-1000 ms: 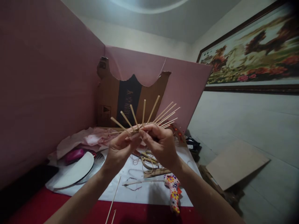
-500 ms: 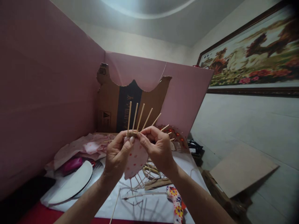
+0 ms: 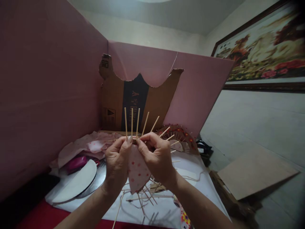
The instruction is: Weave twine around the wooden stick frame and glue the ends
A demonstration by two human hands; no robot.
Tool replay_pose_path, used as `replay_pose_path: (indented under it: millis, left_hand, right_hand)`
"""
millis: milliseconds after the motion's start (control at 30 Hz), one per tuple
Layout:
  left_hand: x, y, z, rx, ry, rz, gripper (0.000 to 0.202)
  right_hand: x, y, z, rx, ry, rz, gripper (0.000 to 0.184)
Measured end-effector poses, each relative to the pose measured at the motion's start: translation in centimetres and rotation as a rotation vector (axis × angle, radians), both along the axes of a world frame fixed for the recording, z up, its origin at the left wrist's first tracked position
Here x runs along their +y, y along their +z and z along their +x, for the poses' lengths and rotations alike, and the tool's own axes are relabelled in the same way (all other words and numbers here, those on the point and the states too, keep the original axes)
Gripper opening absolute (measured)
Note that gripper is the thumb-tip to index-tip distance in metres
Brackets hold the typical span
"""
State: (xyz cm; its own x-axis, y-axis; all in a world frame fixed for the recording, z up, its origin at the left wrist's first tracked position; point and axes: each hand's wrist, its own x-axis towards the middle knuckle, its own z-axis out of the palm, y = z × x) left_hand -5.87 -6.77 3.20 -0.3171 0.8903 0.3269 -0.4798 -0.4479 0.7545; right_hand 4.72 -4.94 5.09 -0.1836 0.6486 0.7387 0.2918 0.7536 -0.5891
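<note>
Both my hands hold up a small round piece with a pink dotted fabric face (image 3: 137, 170) and several thin wooden sticks (image 3: 138, 122) fanning out from its rim. My left hand (image 3: 117, 163) pinches the top edge from the left, fingers closed. My right hand (image 3: 156, 157) grips the same edge from the right, fingers curled. The piece is tilted so its fabric face turns toward me, and more sticks poke out below it.
A white sheet (image 3: 190, 184) covers the table, with a white paper plate (image 3: 76, 183), a pink object (image 3: 75, 163), crumpled pink cloth (image 3: 92, 144) and a flowered glue gun (image 3: 184, 219). Pink panels (image 3: 47, 89) and torn cardboard (image 3: 133, 98) wall the back. A brown board (image 3: 257, 173) lies on the floor at right.
The stick piece has been tipped up from lying flat to showing its dotted fabric face. My hands came slightly lower and closer, and the view shifted a little to the left.
</note>
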Motion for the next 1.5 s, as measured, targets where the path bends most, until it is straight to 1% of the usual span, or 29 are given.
replay_pose_path:
  millis: [233,333,433,567,633,733,867,967,1100,1233,1333,1400,1500]
  left_hand:
    - [0.6,-0.1,-0.1,0.086,0.014,-0.003,0.019]
    - [0.7,-0.3,0.0,0.094,0.014,0.009,0.018]
    - [0.9,-0.8,-0.1,0.098,0.060,0.019,0.017]
    - [0.9,-1.4,-0.2,0.143,0.109,0.050,0.014]
    - [0.7,-1.3,-0.2,0.161,0.125,0.062,0.014]
    - [0.3,-0.7,0.0,0.161,0.137,0.084,0.012]
    - [-0.2,0.0,0.1,0.156,0.123,0.135,0.010]
    - [-0.1,0.1,0.1,0.142,0.052,0.161,0.012]
    - [0.3,0.5,0.5,0.151,-0.097,0.203,0.018]
    - [0.9,1.4,1.3,0.149,-0.135,0.204,0.017]
    - [1.2,2.0,1.9,0.107,-0.185,0.168,0.016]
    - [1.3,2.1,2.3,0.068,-0.227,0.134,0.015]
    - [1.3,1.8,2.8,0.017,-0.263,0.104,0.013]
  right_hand:
    - [0.2,0.0,0.3,-0.019,-0.038,0.039,0.014]
    - [0.2,-0.1,0.4,-0.031,-0.055,0.045,0.014]
    - [0.1,-0.5,0.5,-0.032,-0.056,0.038,0.013]
    - [-0.4,-0.9,0.7,-0.014,-0.020,0.043,0.010]
    - [-0.7,-0.7,0.8,-0.006,-0.008,0.063,0.007]
    - [-1.1,-0.2,1.0,-0.001,0.004,0.112,0.004]
    - [-1.4,0.3,1.4,-0.020,0.000,0.225,0.008]
    - [-1.1,0.3,1.5,-0.015,-0.026,0.274,0.008]
    - [-0.5,0.5,1.6,0.049,-0.031,0.248,0.008]
    - [-0.2,1.2,2.0,0.141,-0.031,0.223,0.006]
    - [-0.1,1.5,2.6,0.167,-0.028,0.180,0.006]
    - [-0.1,1.5,3.1,0.142,-0.027,0.131,0.005]
    - [-0.1,1.5,3.9,0.077,-0.029,0.086,0.004]
